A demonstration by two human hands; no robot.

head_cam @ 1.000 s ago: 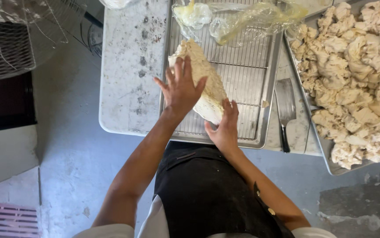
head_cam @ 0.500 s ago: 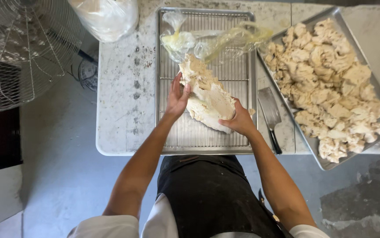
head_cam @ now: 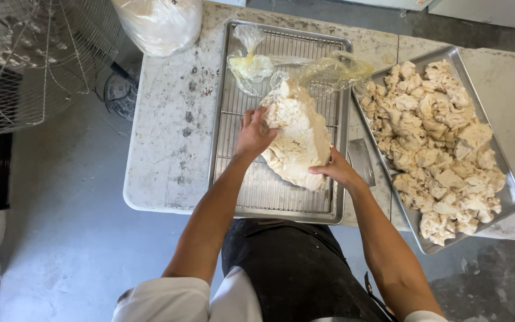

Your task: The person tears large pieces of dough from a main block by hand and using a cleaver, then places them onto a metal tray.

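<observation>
A big pale lump of dough (head_cam: 298,136) lies on a wire rack in a metal tray (head_cam: 233,191) on the stone counter. My left hand (head_cam: 253,132) grips the lump's left upper edge, fingers curled into it. My right hand (head_cam: 336,170) presses flat against the lump's lower right side. A crumpled clear plastic bag (head_cam: 281,67) with yellowish residue lies at the tray's far end, just beyond the dough.
A second metal tray (head_cam: 496,161) heaped with torn dough pieces (head_cam: 436,143) sits at the right. A metal scraper (head_cam: 362,162) lies between the trays. A filled white plastic bag (head_cam: 159,24) stands at the counter's far left corner. A wire fan guard (head_cam: 36,59) is on the left.
The view has shifted, so the tray and dough sit lower and more central. My left hand went from flat on the dough to gripping its left edge. My right hand stays on the lower right side.
</observation>
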